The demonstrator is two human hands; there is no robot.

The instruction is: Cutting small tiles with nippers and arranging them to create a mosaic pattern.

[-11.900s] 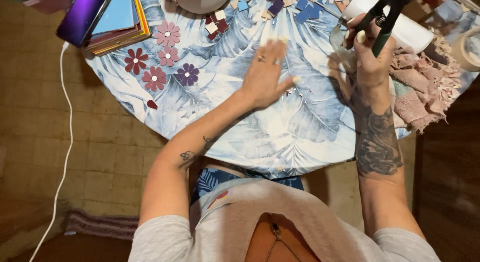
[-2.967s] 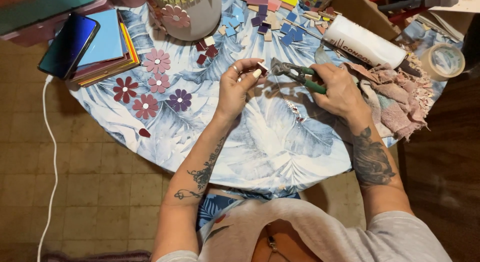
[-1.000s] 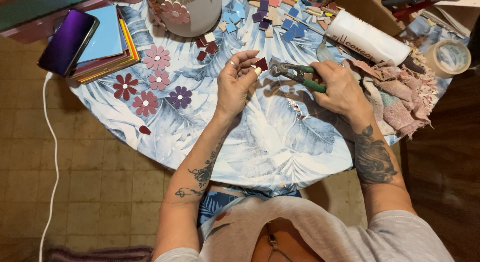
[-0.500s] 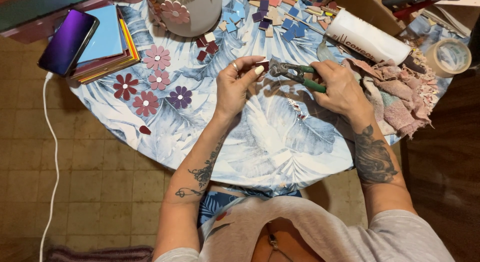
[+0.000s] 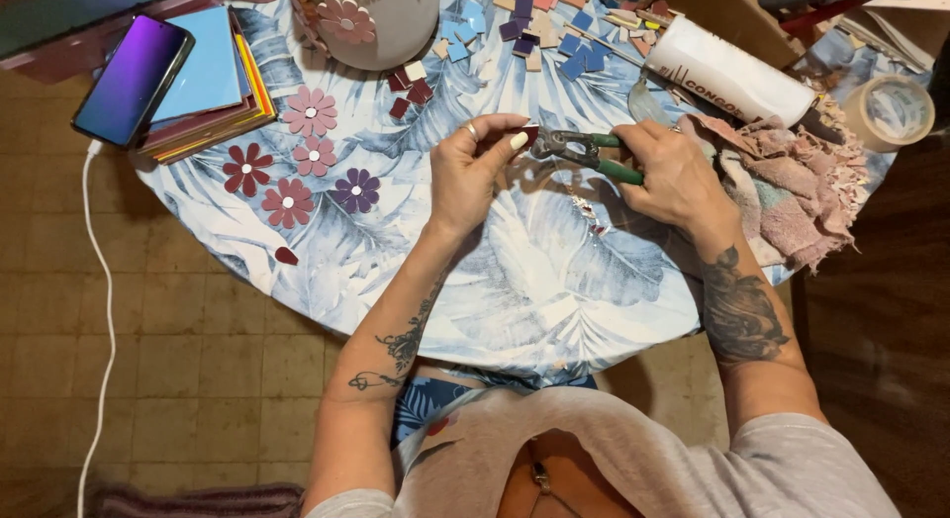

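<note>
Metal nippers (image 5: 569, 147) (green plastic grips) above a smooth printed cloth (image 5: 554, 281).

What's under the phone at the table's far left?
The phone lies on a stack of coloured sheets, the top one light blue. Only edges of the lower sheets show; whatever lies directly beneath the phone is covered.

We have a single view, from a camera on the head, looking steeply down from close above. The round table (image 5: 554, 310) fills the upper and middle frame, our lap sits at the bottom edge, and tiled floor (image 5: 178, 379) shows at lower left.
</note>
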